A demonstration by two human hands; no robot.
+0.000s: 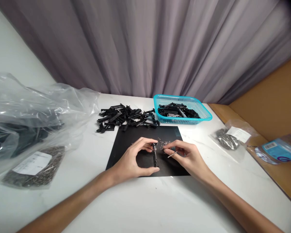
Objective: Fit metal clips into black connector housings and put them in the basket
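Note:
My left hand (135, 160) grips a narrow black plastic part (155, 155) by its two ends, between thumb and fingers, above the black mat (126, 139). A thin metal pin (172, 155) sticks out from the curled fingers of my right hand (184, 153). The thumb and index fingertips of that hand are at a small pile of tiny metal pieces (163, 144) on the mat. Whether a tiny piece is pinched there is too small to tell. Behind the mat lies a heap of similar black plastic parts (128, 117).
A blue basket (184, 121) of black parts stands at the back right. To the left are a large clear plastic bag (38, 106) and a labelled bag of small metal pieces (43, 166). Another such bag (228, 137) and a plastic bottle (281, 149) are on the right.

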